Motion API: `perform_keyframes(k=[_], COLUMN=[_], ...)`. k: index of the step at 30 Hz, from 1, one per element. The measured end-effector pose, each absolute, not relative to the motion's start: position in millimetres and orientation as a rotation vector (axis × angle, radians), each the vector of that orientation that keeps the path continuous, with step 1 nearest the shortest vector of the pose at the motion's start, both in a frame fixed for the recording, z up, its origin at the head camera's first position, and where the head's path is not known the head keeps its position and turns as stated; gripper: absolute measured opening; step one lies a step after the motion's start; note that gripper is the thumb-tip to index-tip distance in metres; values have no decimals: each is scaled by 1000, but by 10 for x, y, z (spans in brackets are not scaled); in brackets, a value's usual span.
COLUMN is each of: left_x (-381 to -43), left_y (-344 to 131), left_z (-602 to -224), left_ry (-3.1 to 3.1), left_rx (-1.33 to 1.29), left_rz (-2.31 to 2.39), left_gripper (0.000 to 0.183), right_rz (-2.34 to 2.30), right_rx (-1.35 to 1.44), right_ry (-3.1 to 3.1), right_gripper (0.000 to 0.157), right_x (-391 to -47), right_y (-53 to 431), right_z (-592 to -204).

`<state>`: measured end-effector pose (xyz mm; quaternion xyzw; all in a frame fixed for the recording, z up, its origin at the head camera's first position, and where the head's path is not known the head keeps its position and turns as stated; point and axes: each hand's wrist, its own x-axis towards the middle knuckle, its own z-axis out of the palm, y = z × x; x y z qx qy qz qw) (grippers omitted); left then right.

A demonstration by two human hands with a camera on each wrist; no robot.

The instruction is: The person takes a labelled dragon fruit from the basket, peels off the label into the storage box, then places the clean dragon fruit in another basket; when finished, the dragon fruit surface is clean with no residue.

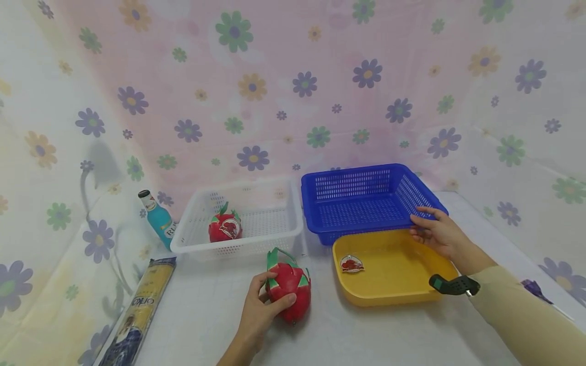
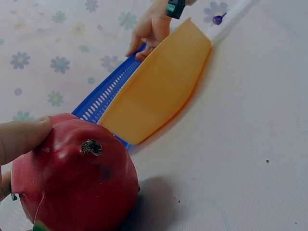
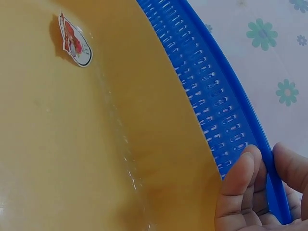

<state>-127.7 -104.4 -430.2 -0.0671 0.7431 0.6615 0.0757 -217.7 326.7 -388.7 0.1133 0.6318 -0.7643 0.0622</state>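
Second dragon fruit in hand, one already in the white basket

The near dragon fruit [image 1: 295, 284] is held by the left hand [image 1: 263, 307], thumb and fingers bent around its upper part; whether its underside touches the table cannot be told. It is placed near the middle, between the white basket [image 1: 267, 221] on the far left and the yellow tray [image 1: 389, 269] on the right. By the right hand [image 1: 437, 234], the rim of the blue basket [image 1: 361, 211] is pinched at its near right corner.

The far dragon fruit [image 1: 222, 230] is already contained in the white basket, so the work is judged partly done: the near one has not been put in any container. Nothing is seen lying in the blue basket. In the yellow tray, only a loose label [image 1: 352, 264] is seen.

The near wall of the white basket is set between the two fruits. The blue basket's near side is partly hidden by the tray. A bottle [image 1: 160, 221] and a packet [image 1: 139, 310] are placed at the left, a purple lollipop [image 1: 533, 288] at the right.
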Motion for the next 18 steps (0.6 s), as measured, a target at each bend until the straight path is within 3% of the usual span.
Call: perform_keyframes(k=[18], left_x=[-1230], left_y=[-1051], left_z=[-4270], left_ry=[2209], left_rx=[-206], left_rz=[1958], left_gripper=[74], right_rz=[-2300], right_rx=[331], right_ry=[1930], right_gripper=[37], right_x=[-2168], right_y=[3277], right_z=[-3889])
